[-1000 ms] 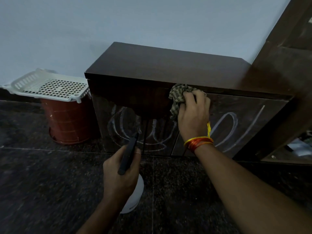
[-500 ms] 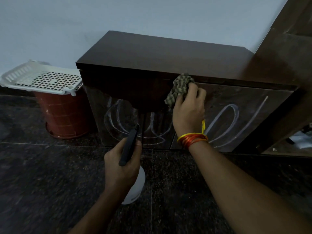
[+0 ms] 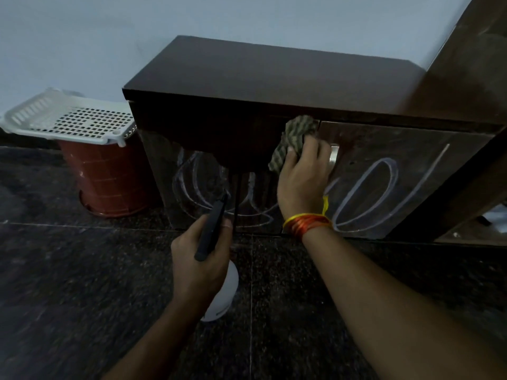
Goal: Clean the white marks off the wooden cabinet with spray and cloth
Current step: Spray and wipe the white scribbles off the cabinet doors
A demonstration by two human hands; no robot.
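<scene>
A low dark wooden cabinet [image 3: 269, 75] stands against the wall, with looping white marks [image 3: 365, 187] drawn across both front doors. My right hand [image 3: 301, 176] grips a striped greenish cloth [image 3: 293, 138] and presses it to the top of the doors, near the gap between them. My left hand [image 3: 200, 256] holds a white spray bottle [image 3: 223, 294] by its black trigger head, low in front of the left door. More white marks [image 3: 192, 185] show behind the nozzle.
A white perforated basket [image 3: 68, 119] lies on an upturned reddish-brown bucket [image 3: 107, 174] left of the cabinet. A taller wooden unit [image 3: 472, 64] adjoins on the right. The floor is dark speckled stone tile [image 3: 82, 283].
My right hand has kept the cloth at the top of the doors, sliding it slightly rightward toward the right door. The left hand with the spray bottle has stayed about where it was.
</scene>
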